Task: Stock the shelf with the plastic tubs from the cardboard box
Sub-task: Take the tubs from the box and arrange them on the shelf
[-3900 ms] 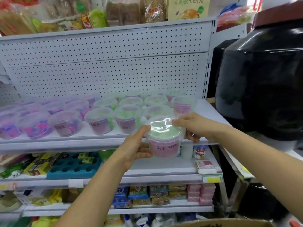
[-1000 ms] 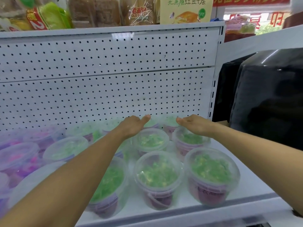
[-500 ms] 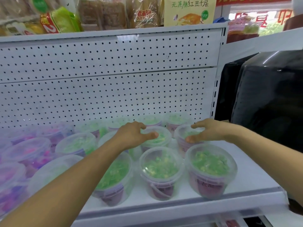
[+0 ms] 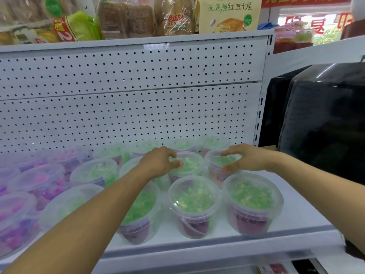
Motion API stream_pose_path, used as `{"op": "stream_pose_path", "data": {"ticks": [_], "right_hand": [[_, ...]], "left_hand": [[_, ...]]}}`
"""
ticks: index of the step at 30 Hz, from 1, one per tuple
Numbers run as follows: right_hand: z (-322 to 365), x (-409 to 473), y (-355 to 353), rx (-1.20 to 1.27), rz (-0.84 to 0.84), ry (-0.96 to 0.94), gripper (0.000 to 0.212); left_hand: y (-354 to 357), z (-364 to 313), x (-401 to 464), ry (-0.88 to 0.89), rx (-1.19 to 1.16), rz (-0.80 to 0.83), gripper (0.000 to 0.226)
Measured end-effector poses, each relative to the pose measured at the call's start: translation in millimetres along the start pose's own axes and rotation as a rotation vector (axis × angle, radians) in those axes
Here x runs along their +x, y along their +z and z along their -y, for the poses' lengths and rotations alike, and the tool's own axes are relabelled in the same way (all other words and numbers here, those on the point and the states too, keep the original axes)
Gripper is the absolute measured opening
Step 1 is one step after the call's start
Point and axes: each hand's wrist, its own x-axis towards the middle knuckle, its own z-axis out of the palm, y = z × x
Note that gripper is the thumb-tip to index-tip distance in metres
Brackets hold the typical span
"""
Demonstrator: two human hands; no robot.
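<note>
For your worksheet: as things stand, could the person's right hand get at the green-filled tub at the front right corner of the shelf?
Probably yes. The right hand hovers just behind that front right tub, whose lid is uncovered with bare shelf beside it.

Seen from a single wide-angle head camera, worn at about the height of the white pegboard back panel (image 4: 128, 107) and aimed forward and slightly down. Close to the shelf (image 4: 296, 212), with clear tubs (image 4: 194, 202) filling the lower half of the view and both forearms reaching in from the bottom corners, left hand (image 4: 160, 163) and right hand (image 4: 246, 158) near centre. Upper shelf of packaged bread (image 4: 126, 16) along the top edge, bent by the lens. Black plastic-wrapped bulk (image 4: 325, 119) crowding the right side. No second view to share the scene.
</note>
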Motion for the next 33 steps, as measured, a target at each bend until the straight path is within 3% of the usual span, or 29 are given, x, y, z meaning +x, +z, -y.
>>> {"op": "stream_pose_path", "data": {"ticks": [5, 9, 11, 14, 19, 26, 33], "right_hand": [[-1, -3, 1, -0.017, -0.012, -0.034, 0.065], [-3, -3, 0, -0.025, -0.016, -0.034, 0.064], [-3, -3, -1, -0.027, -0.02, -0.034, 0.064], [-2, -3, -2, -0.03, -0.013, -0.036, 0.062], [-4, 0, -5, -0.067, -0.027, -0.035, 0.062], [-1, -4, -5, -0.099, -0.013, -0.051, 0.062], [2, -8, -1, -0.142, -0.038, -0.086, 0.054]], "left_hand": [[-7, -13, -5, 0.033, 0.322, -0.029, 0.045], [-32, 1, -10, 0.1, 0.184, 0.178, 0.021], [-37, 10, -12, 0.134, 0.119, 0.26, 0.029], [-32, 10, -14, 0.219, 0.067, 0.134, 0.02], [-22, -14, -17, 0.342, 0.304, -0.037, 0.021], [-12, -10, -15, 0.317, 0.054, 0.032, 0.021], [-10, -5, -17, 0.219, -0.014, 0.044, 0.03]]}}
